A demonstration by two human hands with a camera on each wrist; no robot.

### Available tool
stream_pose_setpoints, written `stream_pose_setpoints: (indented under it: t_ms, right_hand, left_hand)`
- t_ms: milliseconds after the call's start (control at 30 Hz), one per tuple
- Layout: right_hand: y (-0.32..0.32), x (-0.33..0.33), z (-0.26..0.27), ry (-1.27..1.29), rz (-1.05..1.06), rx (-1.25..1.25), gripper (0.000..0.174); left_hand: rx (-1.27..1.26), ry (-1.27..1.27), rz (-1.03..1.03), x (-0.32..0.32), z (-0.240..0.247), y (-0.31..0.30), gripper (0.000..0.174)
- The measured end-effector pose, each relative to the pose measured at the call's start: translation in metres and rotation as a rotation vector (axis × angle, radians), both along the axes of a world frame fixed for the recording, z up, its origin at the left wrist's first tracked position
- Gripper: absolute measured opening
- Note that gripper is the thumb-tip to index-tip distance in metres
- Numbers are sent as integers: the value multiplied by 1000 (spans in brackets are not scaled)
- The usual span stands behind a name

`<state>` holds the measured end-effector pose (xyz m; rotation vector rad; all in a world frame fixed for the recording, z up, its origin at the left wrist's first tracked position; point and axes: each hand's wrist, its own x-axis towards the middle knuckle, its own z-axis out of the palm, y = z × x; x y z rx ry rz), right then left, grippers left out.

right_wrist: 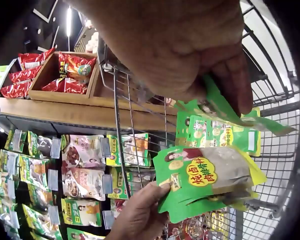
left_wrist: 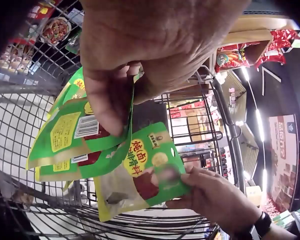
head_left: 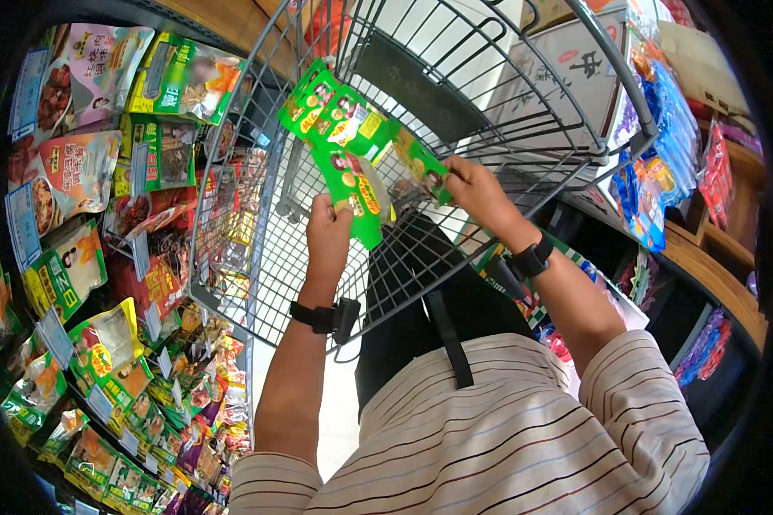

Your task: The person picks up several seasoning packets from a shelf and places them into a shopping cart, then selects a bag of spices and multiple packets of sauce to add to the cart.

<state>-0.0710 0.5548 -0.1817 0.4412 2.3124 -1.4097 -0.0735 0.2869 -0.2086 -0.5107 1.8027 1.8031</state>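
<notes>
Over the cart, the left hand (head_left: 328, 236) pinches the edge of several green packets (head_left: 358, 193) held together. The right hand (head_left: 483, 199) grips another green packet (head_left: 421, 163) by its end, just to the right of them. In the left wrist view, the right hand (left_wrist: 212, 197) holds a green packet with a clear window (left_wrist: 149, 172), close against the left hand's packets (left_wrist: 72, 137). The right wrist view shows the left hand (right_wrist: 140, 212) pinching its packets (right_wrist: 205, 175) at a corner. More green packets (head_left: 322, 103) lie beyond, in the cart.
A wire shopping cart (head_left: 266, 257) stands in front of the body. Hanging packets (head_left: 82, 172) fill the shelf on the left. A large printed box (head_left: 567, 77) and bagged goods (head_left: 670, 129) are on the right. Red snack bags (right_wrist: 75, 67) sit in a wooden bin.
</notes>
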Motion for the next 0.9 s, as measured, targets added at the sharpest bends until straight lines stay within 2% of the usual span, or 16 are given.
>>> stream_pose_setpoints:
  t_ms: [33,133,233,333,433,533,733,833,900]
  right_hand:
    - [1,0,-3,-41,-51,-80,17]
    - [-1,-6,12,20,-24,32,20]
    - [-10,-11,25,213,19,69,27]
    - [-6,-13,4,371,168,72,31]
    - [-10,-15,14,65,139,69,32]
    - [-21,-20,20,25,163,76,35]
    - [-30,-26,0,229,256,36,42]
    - [-31,-35,-6,250,322,138,37]
    - [-29,-38,-4,234,432,355,30]
  left_hand:
    - [19,-1,13,1,0,1,17]
    - [59,0,35,5,-3,2,18]
    - [56,-4,49,6,-11,-1,20]
    - [70,-23,105,8,-15,-1,20]
    - [80,-33,127,8,-16,-2,21]
    - [99,-72,138,8,-16,-2,22]
    - [224,-211,195,1,2,8,35]
    - [302,-247,195,4,-8,9,41]
    - [368,-287,197,7,-17,10,42]
